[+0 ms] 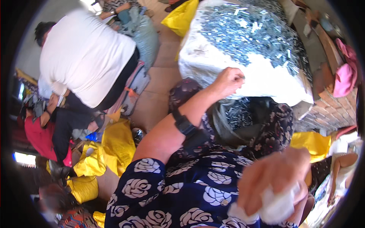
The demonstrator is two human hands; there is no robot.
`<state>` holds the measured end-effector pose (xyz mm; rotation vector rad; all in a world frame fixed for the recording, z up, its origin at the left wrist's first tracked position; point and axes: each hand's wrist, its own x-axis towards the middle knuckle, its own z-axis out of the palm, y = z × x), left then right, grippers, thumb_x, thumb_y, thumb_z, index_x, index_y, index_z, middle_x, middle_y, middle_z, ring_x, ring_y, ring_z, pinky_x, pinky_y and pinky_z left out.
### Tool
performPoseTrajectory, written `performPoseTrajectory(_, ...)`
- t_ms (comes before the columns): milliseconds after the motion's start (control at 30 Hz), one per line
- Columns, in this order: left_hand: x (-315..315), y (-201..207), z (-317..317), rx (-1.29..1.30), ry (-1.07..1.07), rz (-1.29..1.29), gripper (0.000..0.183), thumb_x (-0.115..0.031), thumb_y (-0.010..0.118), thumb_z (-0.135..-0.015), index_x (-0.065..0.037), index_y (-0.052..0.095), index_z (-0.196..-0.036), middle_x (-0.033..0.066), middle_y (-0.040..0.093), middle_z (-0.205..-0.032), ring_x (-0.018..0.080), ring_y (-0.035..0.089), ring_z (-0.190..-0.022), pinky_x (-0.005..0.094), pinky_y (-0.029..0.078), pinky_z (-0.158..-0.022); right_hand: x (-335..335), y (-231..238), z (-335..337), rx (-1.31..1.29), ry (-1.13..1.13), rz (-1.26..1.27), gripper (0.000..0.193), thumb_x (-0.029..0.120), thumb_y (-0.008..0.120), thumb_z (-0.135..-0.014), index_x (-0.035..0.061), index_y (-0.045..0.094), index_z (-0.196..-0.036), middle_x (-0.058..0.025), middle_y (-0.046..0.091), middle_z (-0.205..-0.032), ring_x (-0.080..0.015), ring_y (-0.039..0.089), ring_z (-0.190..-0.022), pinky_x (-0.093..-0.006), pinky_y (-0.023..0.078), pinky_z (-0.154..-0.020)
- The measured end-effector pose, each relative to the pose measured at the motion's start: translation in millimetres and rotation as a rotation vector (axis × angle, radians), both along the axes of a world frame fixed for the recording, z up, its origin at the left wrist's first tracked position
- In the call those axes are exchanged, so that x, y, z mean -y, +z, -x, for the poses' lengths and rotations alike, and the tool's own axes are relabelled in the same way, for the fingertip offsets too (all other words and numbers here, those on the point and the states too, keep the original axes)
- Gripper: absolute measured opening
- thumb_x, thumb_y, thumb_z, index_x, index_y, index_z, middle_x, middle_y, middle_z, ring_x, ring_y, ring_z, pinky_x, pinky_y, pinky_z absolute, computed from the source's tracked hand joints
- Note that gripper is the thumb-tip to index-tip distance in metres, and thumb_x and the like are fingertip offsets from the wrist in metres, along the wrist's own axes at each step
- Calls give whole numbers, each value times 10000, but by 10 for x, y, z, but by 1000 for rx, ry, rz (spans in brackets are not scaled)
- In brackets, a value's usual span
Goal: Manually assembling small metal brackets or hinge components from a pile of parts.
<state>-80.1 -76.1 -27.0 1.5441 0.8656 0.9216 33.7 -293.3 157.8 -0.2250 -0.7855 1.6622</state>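
My left hand (229, 83) is stretched forward over the near edge of a white sheet (272, 81). Its fingers are pinched together, and what they hold, if anything, is too small to make out. On the sheet, beyond that hand, lies a broad heap of small shiny metal strips (243, 34). Below its edge, an open grey bag (224, 123) between my knees holds more dark metal strips (240, 114). My right hand (279, 171), blurred and raised close in front of my chest, is closed on a crumpled white cloth (279, 205).
At the left a person in a white shirt (85, 57) bends away, beside a full pale sack (146, 40). Yellow bags (118, 142) lie on the floor at the lower left. A brick wall (330, 108) with a pink cloth (345, 70) stands at the right. Other people sit around the edges.
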Motion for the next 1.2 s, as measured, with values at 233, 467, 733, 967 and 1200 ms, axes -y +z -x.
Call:
performPoseTrajectory(233, 83, 82, 149, -52, 59, 86, 176, -65, 595, -860, 56, 592, -988, 66, 599, -750, 86, 533, -598, 214, 460, -505, -2, -197, 128, -136, 206, -166, 238, 173, 645, -869, -49, 622, -952, -194, 676, -842, -301, 668, -750, -365, 558, -634)
performPoseTrajectory(467, 34, -13, -25, -109, 16, -41, 211, -80, 602, -856, 53, 584, -1019, 74, 618, -782, 90, 553, -605, 234, 472, -512, 179, -137, 159, -374, 198, -185, 197, 52, 647, -849, -76, 599, -991, -266, 648, -947, -347, 644, -879, -397, 560, -718)
performPoseTrajectory(733, 97, 6, -38, -158, 89, -144, 239, -73, 607, -836, 78, 582, -1019, 85, 613, -695, 107, 542, -537, 253, 437, -473, -60, 126, -225, -77, 646, -34, 142, 42, 645, -836, 34, 638, -978, -257, 642, -1001, -384, 572, -1030, -495, 522, -829)
performPoseTrajectory(967, 77, -105, 288, -63, 88, 25, 198, -41, 561, -854, 35, 588, -1034, 81, 628, -784, 92, 567, -603, 221, 487, -516, 331, 103, -109, -193, 306, 143, 85, 55, 643, -843, 39, 641, -926, -257, 648, -956, -374, 600, -961, -482, 537, -782)
performPoseTrajectory(1200, 26, -50, -34, -123, 50, -128, 230, -74, 596, -840, 64, 580, -1023, 104, 629, -769, 120, 574, -594, 266, 481, -513, 220, 82, 223, -308, 229, 70, 43, 89, 617, -864, 50, 636, -863, -246, 656, -895, -358, 627, -862, -460, 547, -711)
